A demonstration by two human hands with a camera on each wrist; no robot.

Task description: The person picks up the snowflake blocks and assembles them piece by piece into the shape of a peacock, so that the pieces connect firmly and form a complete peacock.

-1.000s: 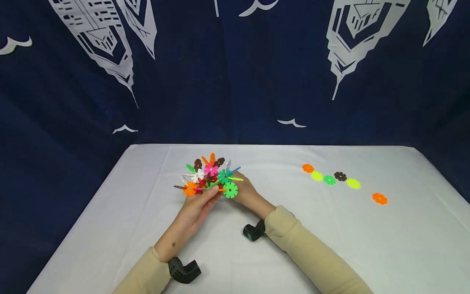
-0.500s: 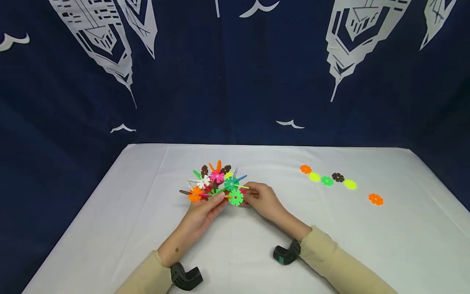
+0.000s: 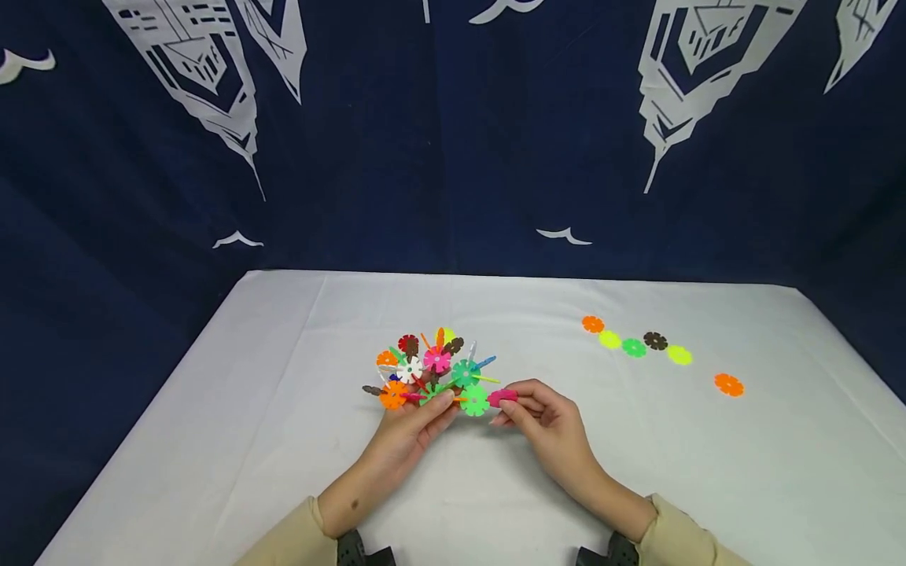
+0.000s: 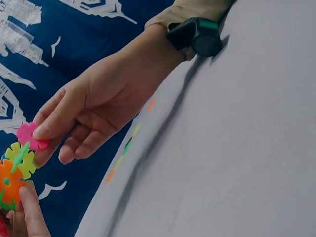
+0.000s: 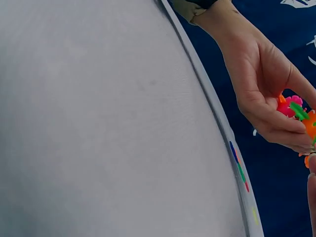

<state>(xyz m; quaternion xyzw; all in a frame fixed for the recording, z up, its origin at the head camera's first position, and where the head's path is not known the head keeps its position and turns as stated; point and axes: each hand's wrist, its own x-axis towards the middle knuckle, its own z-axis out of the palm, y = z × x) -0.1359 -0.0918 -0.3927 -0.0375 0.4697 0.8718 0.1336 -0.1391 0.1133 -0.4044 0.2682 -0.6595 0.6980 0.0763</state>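
Observation:
In the head view my left hand [image 3: 414,440] grips a cluster of interlocked plastic snowflake discs [image 3: 436,359] in many colours, thumb in front, above the table. The right wrist view shows its fingers curled round the lower part of this cluster. My right hand [image 3: 555,424] pinches a pink snowflake disc [image 3: 502,398] between thumb and index finger. The disc's edge meets a light green disc [image 3: 474,400] at the cluster's right side; whether the two are slotted together I cannot tell. In the left wrist view the pink disc [image 4: 31,137] is beside a yellow-green one.
Loose discs lie flat on the white tabletop [image 3: 637,456] at the right: orange [image 3: 593,324], yellow, green [image 3: 634,347], brown [image 3: 656,340], and a separate orange one [image 3: 729,384]. A dark blue printed curtain [image 3: 439,157] hangs behind the table.
My right hand has come out from behind the cluster and moved right and nearer, with the pink disc now showing in its fingers. The left hand and cluster have shifted slightly right and down.

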